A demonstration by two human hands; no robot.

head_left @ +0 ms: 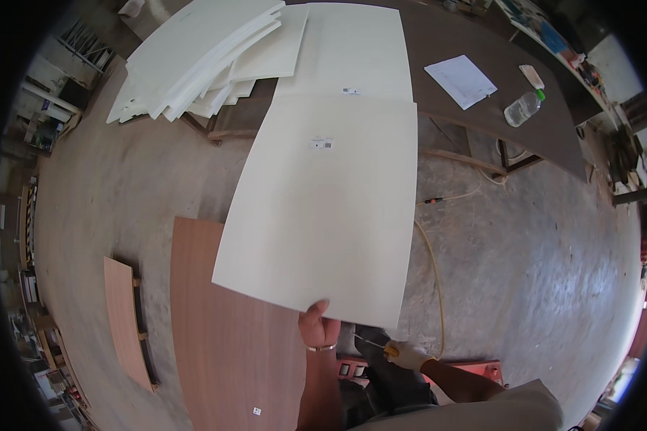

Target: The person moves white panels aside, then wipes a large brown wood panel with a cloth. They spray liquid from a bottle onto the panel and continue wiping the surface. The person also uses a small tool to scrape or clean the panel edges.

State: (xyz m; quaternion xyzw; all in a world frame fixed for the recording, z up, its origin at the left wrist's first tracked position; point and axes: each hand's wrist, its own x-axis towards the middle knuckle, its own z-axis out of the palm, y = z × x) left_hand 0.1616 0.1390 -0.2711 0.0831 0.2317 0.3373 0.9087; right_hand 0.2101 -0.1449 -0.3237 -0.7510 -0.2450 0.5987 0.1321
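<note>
Head view: left hand [318, 327] pinches the cream laminate sheet [323, 208] by its near edge, lifting it level; gloved right hand [407, 353] clenches a small tool [379, 347].

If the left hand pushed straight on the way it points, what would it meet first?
The left hand already grips the near edge of the cream panel; pointing up-frame, it would probably slide under that panel first. Depth is unclear.
</note>
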